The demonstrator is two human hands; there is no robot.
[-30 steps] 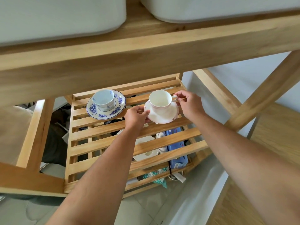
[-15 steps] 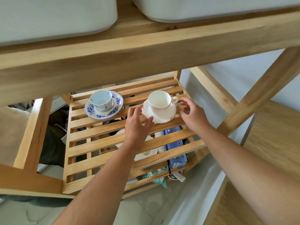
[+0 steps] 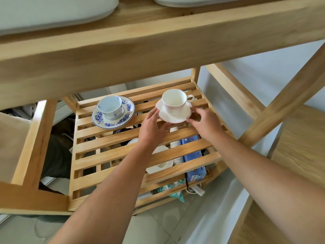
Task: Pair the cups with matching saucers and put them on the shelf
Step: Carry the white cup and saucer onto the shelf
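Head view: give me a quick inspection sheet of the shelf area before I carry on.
Surface: slatted wooden shelf, gaps between slats, under a thick wooden beam.
Job's things: blue-flowered cup upright on its blue-flowered saucer, back left. White cup upright on white saucer, back right, handle to the right.
Clutter: below the slats, a white dish, a stack of paper cups, a blue box.
Grippers: left hand at the white saucer's left edge; right hand at its right edge; both open, contact unclear.
Cables: a black cord hangs below the shelf.
Surroundings: white basins above; tiled floor.
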